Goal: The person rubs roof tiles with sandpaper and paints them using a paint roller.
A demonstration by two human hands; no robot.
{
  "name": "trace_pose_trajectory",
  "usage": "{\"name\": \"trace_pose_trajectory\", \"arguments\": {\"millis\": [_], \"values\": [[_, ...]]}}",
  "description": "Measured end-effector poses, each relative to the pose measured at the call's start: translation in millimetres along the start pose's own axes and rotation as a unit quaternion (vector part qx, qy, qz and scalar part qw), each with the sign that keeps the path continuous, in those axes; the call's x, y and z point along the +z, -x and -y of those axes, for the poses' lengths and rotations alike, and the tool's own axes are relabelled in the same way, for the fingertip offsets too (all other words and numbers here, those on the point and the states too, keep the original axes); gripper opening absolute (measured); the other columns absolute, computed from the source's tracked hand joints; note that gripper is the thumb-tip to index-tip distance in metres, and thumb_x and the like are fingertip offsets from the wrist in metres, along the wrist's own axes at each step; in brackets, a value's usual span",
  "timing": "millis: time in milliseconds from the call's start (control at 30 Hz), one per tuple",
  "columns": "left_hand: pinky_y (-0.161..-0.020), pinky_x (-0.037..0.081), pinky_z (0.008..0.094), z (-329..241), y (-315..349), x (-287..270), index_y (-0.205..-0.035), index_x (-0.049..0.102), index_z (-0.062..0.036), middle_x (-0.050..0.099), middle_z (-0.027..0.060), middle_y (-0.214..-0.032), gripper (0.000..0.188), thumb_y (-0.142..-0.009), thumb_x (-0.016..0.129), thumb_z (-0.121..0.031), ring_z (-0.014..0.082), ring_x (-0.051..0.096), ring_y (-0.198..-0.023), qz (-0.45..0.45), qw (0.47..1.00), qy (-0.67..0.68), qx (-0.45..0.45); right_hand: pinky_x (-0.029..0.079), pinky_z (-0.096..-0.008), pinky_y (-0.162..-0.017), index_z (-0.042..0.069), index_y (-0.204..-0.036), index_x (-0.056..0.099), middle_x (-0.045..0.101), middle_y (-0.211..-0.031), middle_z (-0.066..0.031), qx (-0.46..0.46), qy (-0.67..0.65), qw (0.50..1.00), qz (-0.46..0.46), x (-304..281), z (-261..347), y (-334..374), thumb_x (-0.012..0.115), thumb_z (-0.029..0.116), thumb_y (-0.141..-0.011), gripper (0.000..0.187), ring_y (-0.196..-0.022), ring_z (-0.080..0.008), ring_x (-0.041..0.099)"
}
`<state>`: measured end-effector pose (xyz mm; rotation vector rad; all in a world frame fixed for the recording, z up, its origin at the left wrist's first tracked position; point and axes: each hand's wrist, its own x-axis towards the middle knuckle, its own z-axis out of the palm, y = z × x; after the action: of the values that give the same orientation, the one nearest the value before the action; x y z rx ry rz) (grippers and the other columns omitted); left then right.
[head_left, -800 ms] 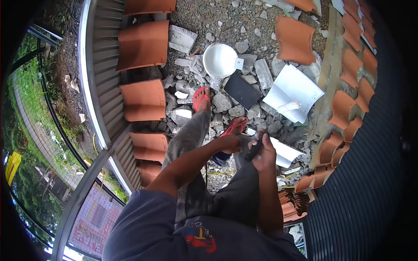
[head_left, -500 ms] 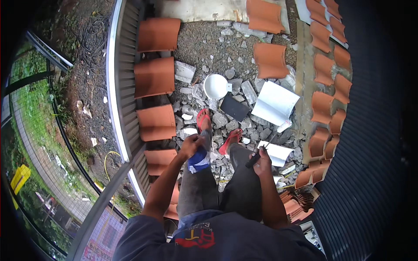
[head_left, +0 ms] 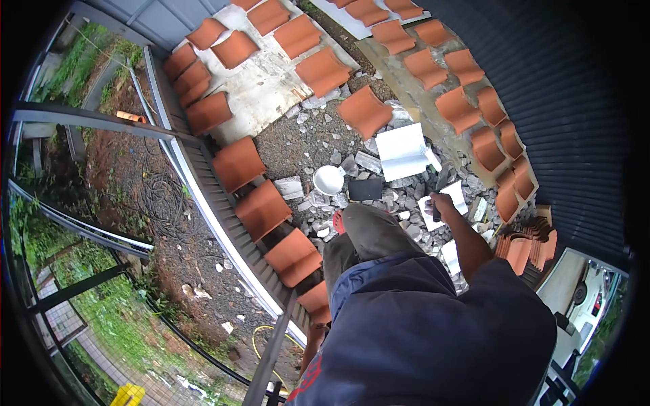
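Right fingers around a dark tool, partly hidden from view

Right hand curled tight — arm reaching forward

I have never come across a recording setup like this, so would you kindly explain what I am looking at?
There is no robot here: a person works with two bare hands. The view comes from a wide fisheye camera on the person's head, looking down, so straight edges bend near the rim. The dark shirt below is the wearer's own.

The right hand grips a dark tool with a blade-like end. Only part of the left arm shows beside the body; what its hand does cannot be made out.

On the ground lie grey rubble, a round white container, a dark flat panel and a white sheet. Orange roof tiles are spread along both sides.
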<state>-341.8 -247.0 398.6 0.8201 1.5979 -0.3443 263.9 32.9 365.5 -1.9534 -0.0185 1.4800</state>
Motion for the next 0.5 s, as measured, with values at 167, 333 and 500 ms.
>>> {"name": "trace_pose_trajectory", "arguments": {"millis": [167,333,500], "values": [[-0.093,0.055,0.0433,-7.2,16.8,-27.8,-0.120,0.072,-0.0072,0.075,0.0157,-0.103,0.045,-0.080,0.076,-0.029,0.0289,0.072,-0.101,-0.046,0.998,0.030,-0.009,0.061,-0.0433,-0.065,0.001,-0.107,0.057,0.068,-0.091,-0.0145,0.038,0.055,0.998,-0.021,28.6,-46.4,-32.3,0.059,0.026,-0.103,0.025,-0.073,-0.0273,0.070],[-0.093,0.055,0.0440,-23.6,5.5,-59.7,-0.124,0.068,-0.0075,0.073,0.0171,-0.107,0.050,-0.079,0.075,-0.026,0.0307,0.071,-0.102,-0.136,0.986,0.099,-0.010,0.062,-0.0461,-0.060,-0.005,-0.112,0.060,0.071,-0.090,-0.0180,0.046,0.046,0.998,-0.010,80.1,-79.9,-48.1,0.059,0.022,-0.100,0.029,-0.069,-0.0306,0.071],[-0.094,0.054,0.0446,-39.9,-20.5,-91.8,-0.129,0.064,-0.0078,0.071,0.0184,-0.112,0.055,-0.078,0.074,-0.024,0.0324,0.071,-0.104,-0.171,0.979,0.110,-0.010,0.060,-0.0487,-0.055,-0.005,-0.109,0.060,0.070,-0.085,-0.0183,0.040,0.064,0.997,0.002,124.2,-61.7,-51.4,0.061,0.019,-0.097,0.027,-0.065,-0.0306,0.070]]}}
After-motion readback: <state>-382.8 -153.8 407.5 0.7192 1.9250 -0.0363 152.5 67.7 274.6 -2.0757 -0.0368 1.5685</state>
